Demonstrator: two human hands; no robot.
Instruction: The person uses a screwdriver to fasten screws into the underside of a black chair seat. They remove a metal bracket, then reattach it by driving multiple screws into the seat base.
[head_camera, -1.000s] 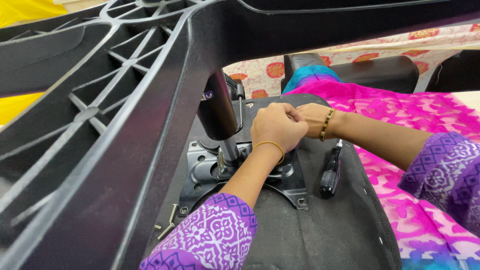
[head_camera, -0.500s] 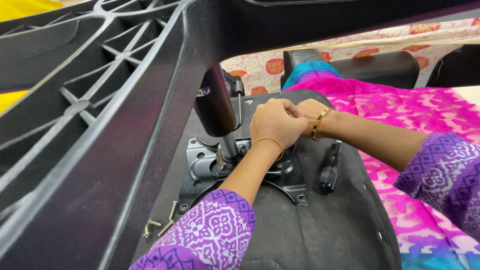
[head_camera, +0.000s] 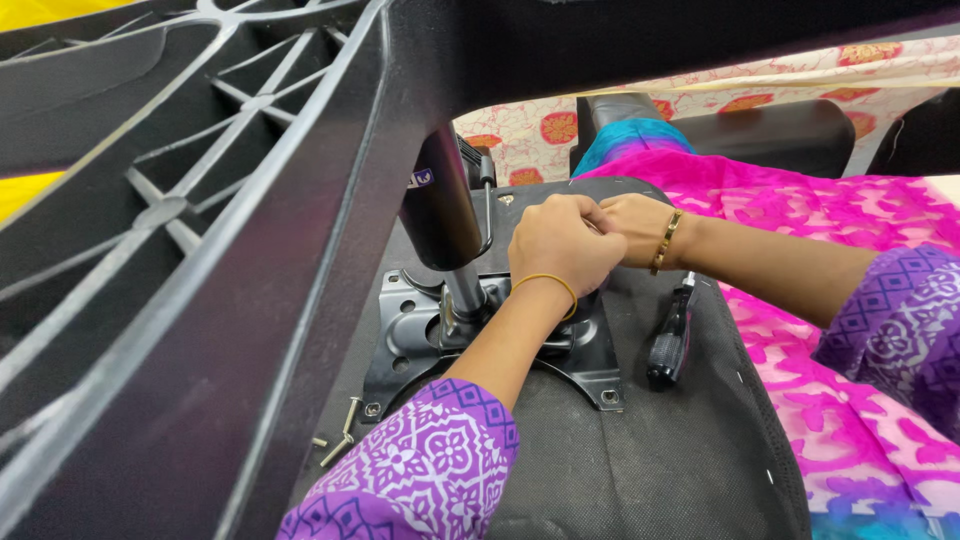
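An upturned black chair seat (head_camera: 650, 470) lies in front of me with a black metal mechanism plate (head_camera: 405, 335) bolted to its underside. A gas cylinder (head_camera: 445, 215) rises from the plate. My left hand (head_camera: 562, 245), with a yellow band at the wrist, hovers over the plate's far right part with its fingers curled shut. My right hand (head_camera: 632, 222), wearing a gold bracelet, presses against it from the right, fingers also closed. What the fingertips pinch is hidden between the two hands.
The chair's ribbed black plastic base (head_camera: 200, 250) fills the left and top of the view, close to the camera. A black-handled screwdriver (head_camera: 672, 335) lies on the seat right of the plate. Loose bolts (head_camera: 340, 430) lie at the plate's near left corner. Patterned cloth (head_camera: 540, 130) lies beyond.
Both hands stay pressed together over the plate, shifting only slightly. My view has dipped, so the loose bolts show at the lower left.
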